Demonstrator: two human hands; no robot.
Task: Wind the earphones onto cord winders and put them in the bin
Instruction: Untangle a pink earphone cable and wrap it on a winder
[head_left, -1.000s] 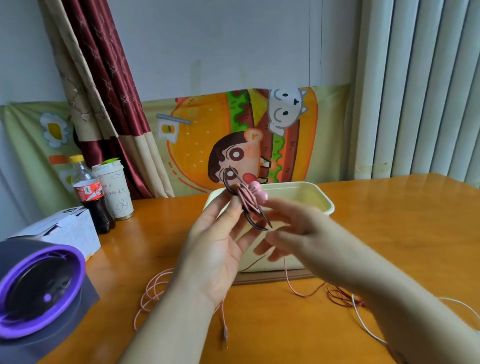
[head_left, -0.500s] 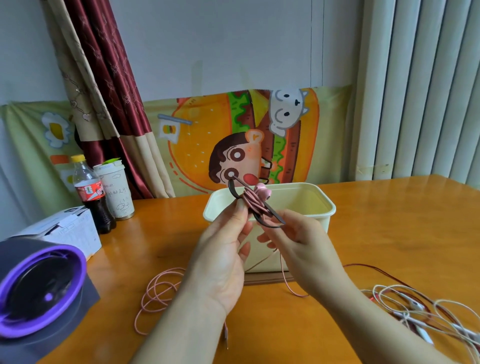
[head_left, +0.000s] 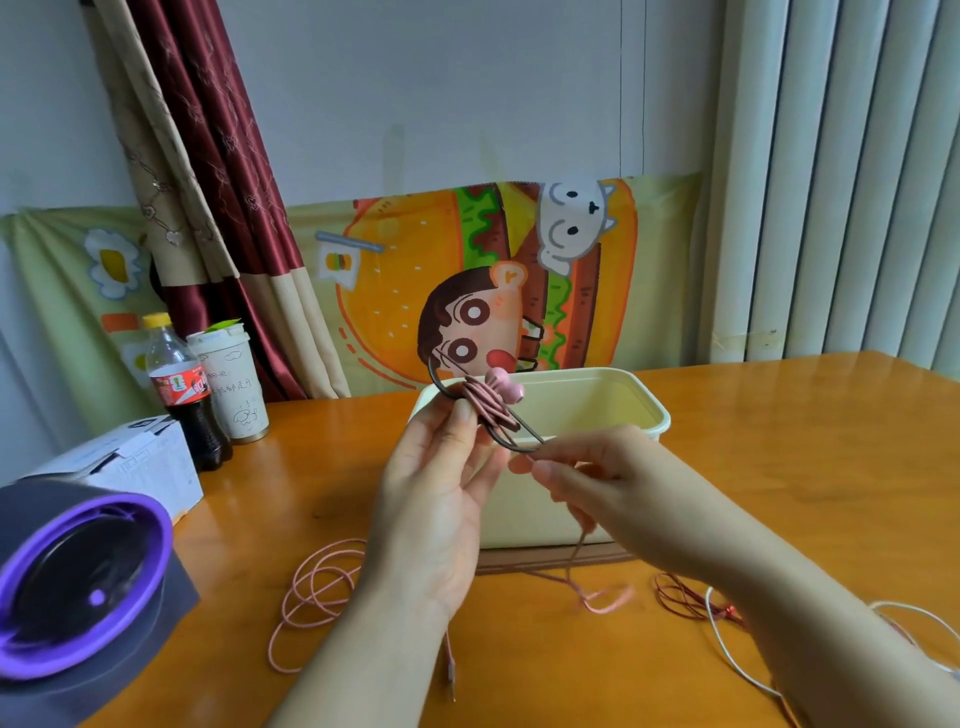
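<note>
My left hand (head_left: 441, 499) holds a dark cord winder (head_left: 485, 415) up in front of the cream bin (head_left: 613, 387), thumb and fingers pinching it. Pink cord is wrapped around the winder's middle and a pink earbud (head_left: 504, 384) sticks out at its top. My right hand (head_left: 587, 467) pinches the pink cord just below the winder's lower hook. The loose pink cord (head_left: 317, 587) trails down past the bin onto the table and lies in loops at the left.
Red earphones (head_left: 685, 597) and white earphones (head_left: 727, 654) lie tangled on the wooden table at the right. A cola bottle (head_left: 182, 389), a paper cup (head_left: 228, 384), a white box (head_left: 130, 462) and a purple-rimmed device (head_left: 72, 587) stand at the left.
My right hand swung from beside the winder down to its lower end, carrying the pink cord round it. The left hand kept the winder raised in place.
</note>
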